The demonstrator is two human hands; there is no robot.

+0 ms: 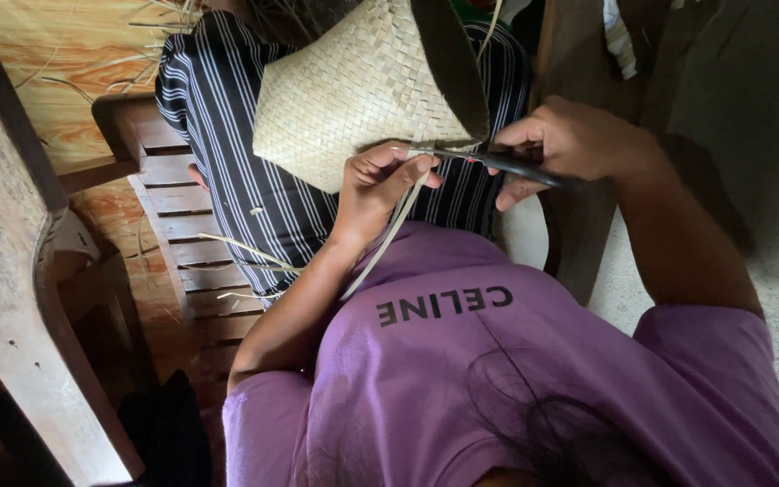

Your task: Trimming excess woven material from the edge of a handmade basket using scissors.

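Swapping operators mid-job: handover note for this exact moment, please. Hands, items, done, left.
Left hand: pinches a loose pale strip at the woven basket rim.
Right hand: holds dark scissors, tips at that strip.
Basket sits on the lap, over striped cloth; wooden bench alongside.
Done: body looks fully woven.
Left: likely trimming the strip; it hangs uncut.

The woven basket (353,95) I'm working on is pale straw-coloured, plaited in a tight diagonal weave, and tilts just above my left hand (380,185), its lower edge resting against my fingers. A long loose strip (389,233) of the same material hangs from that edge and trails down past my wrist. The dark scissors (507,164) lie in my right hand (570,144), blades pointing toward the strip's base.
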